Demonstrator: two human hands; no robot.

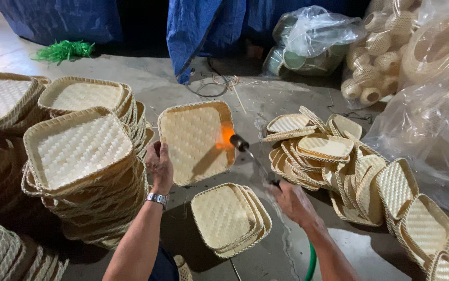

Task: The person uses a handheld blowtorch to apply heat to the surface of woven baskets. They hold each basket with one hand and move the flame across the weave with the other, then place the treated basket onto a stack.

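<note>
One woven tray (193, 140) is tilting up over the concrete floor (266, 99); my left hand (158, 165) is gripping its lower left edge. My right hand (293, 202) is closing around a torch (250, 156), its flame (225, 137) licking the tray's right edge. Below them I am seeing a small tray stack (229, 218); tall tray stacks (79, 156) are crowding the floor's left edge, and loose small trays (328, 151) are lying to the right.

Concrete floor (308, 99) bears stacked woven trays (79, 156), scattered small trays (328, 148), plastic bags (422, 130).
</note>
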